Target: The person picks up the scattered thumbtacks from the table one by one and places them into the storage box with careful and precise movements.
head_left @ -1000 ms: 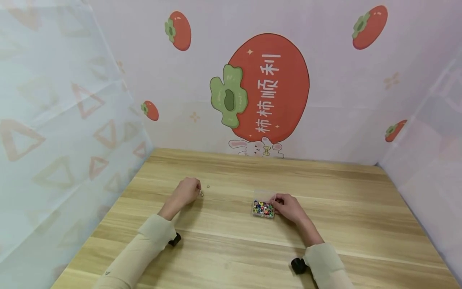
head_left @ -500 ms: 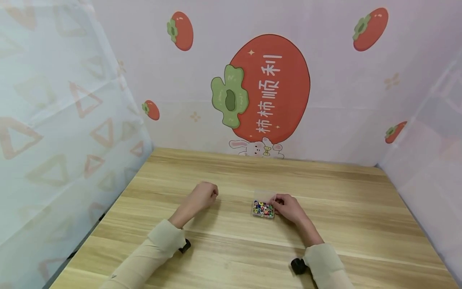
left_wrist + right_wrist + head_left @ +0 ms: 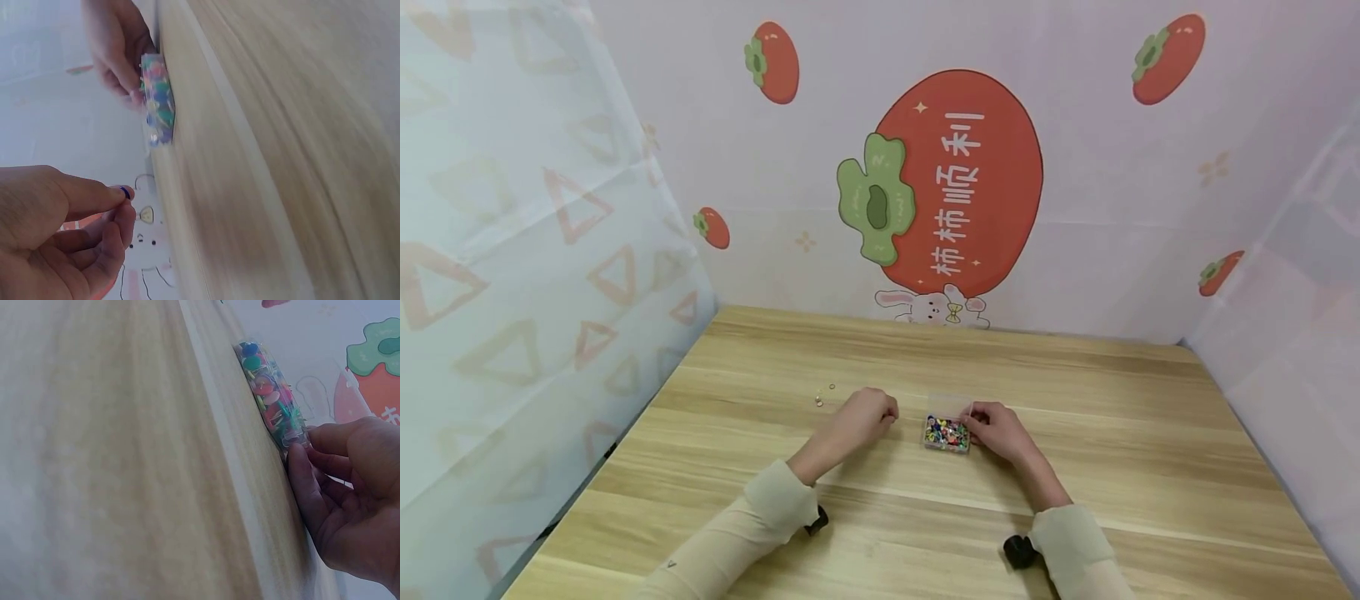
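A small clear plastic box point(image 3: 947, 435) full of colourful thumbtacks stands on the table with its clear lid point(image 3: 951, 406) raised. My right hand point(image 3: 997, 429) pinches its right end between thumb and fingers; the right wrist view shows the thumb point(image 3: 303, 478) low against the box point(image 3: 269, 394). To the left of the box is my left hand point(image 3: 867, 414), apart from it. In the left wrist view, my left thumb and forefinger pinch a tiny dark blue thumbtack point(image 3: 125, 192), of which only a narrow edge shows; the other fingers are curled.
Several tiny pale, ring-like pieces point(image 3: 819, 402) lie on the wood-grain table point(image 3: 910, 533), behind and left of the left hand. A printed wall sheet point(image 3: 1097, 208) rises along the table's back edge, with further sheets at both sides.
My left hand has moved right, from beside the tiny pieces towards the box, uncovering those pieces again. My right hand and the box have stayed in place.
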A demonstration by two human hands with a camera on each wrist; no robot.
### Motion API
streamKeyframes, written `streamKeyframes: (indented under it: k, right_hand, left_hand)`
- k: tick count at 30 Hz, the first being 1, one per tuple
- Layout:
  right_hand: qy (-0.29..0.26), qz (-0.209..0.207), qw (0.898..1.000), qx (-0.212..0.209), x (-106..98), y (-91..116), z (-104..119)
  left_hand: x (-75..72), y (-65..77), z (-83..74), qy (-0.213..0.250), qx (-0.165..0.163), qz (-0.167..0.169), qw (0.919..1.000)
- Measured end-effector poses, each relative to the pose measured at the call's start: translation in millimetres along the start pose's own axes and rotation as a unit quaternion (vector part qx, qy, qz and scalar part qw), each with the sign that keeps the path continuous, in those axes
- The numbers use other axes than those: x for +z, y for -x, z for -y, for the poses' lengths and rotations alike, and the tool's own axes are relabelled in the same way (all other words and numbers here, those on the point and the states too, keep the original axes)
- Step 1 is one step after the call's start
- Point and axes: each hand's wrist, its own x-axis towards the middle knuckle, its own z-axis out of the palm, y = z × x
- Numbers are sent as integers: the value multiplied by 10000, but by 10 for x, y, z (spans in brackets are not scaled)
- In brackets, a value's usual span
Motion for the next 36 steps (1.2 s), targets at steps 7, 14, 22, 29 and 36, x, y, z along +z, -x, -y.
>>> streamKeyframes:
  k: [7, 14, 22, 29, 36]
  right_hand:
    - [26, -23, 10000, -31, 9, 14, 14]
    - [50, -19, 10000, -30, 20, 10, 15]
    - [47, -41, 9999, -131, -2, 17, 23]
    - [46, -21, 9999, -153, -7, 12, 34]
    - [78, -55, 9999, -31, -6, 10, 25]
  left_hand:
    - [96, -111, -220, 18, 267, 131, 9996]
    - [180, -230, -370, -92, 396, 251, 9989]
    - [248, -348, -448, -80, 608, 172, 9980]
    - [233, -328, -413, 130, 648, 23, 9978]
    - [163, -214, -252, 203, 480, -167, 9985]
